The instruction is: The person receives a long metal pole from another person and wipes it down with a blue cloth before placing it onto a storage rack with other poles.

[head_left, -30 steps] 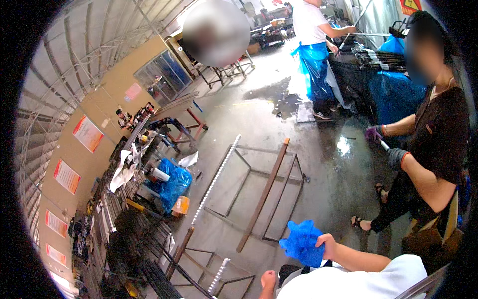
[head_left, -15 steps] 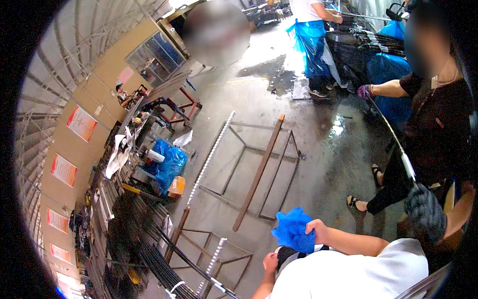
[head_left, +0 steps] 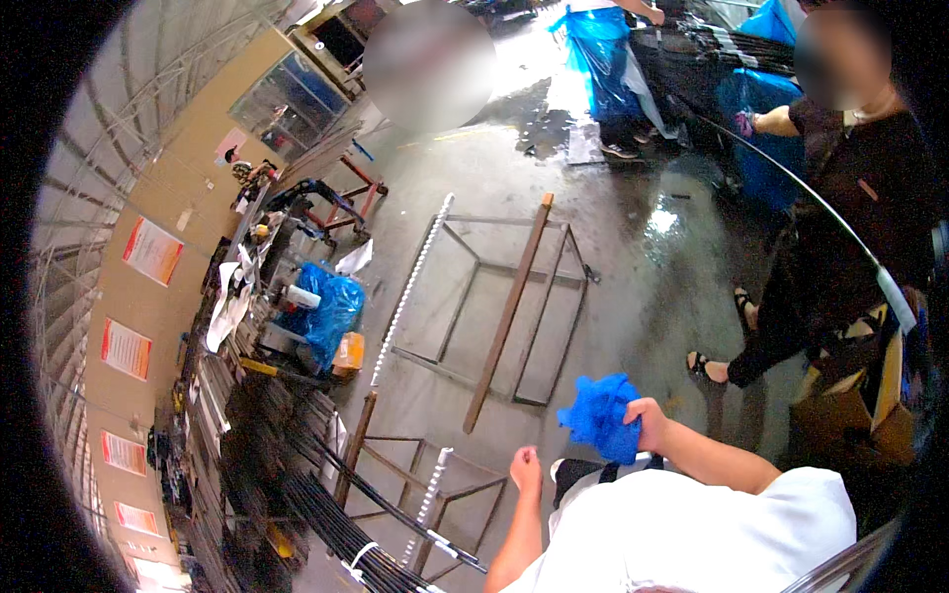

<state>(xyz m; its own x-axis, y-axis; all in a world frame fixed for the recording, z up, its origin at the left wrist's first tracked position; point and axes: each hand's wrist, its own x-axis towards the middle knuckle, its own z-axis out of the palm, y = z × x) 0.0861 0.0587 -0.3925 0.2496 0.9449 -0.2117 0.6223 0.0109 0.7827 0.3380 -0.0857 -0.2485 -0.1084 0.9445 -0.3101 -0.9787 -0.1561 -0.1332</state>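
Note:
A crumpled blue cloth (head_left: 600,420) is gripped in my right hand (head_left: 648,427), its loose edges spread out beyond my fingers. To the left, my left hand (head_left: 527,466) is raised with its fingers curled in and nothing visible in them. It is nearest to a low metal frame (head_left: 474,486) with a white spiral-wrapped bar (head_left: 431,494) along it. Ahead of both hands stands a larger metal frame (head_left: 442,348) carrying a brown bar (head_left: 510,311) and another white spiral-wrapped bar (head_left: 413,287).
At the right a co-worker in dark clothes (head_left: 840,227) stands by a long thin black rod (head_left: 820,198) with a white end. Bundled black rods (head_left: 331,514) lie at lower left. An open cardboard box (head_left: 840,425) sits at my right. Farther off is another person in a blue apron (head_left: 596,64).
My left hand has moved up and away from my body, and my right hand has shifted slightly right with the blue cloth. The co-worker's rod has swung and now bows.

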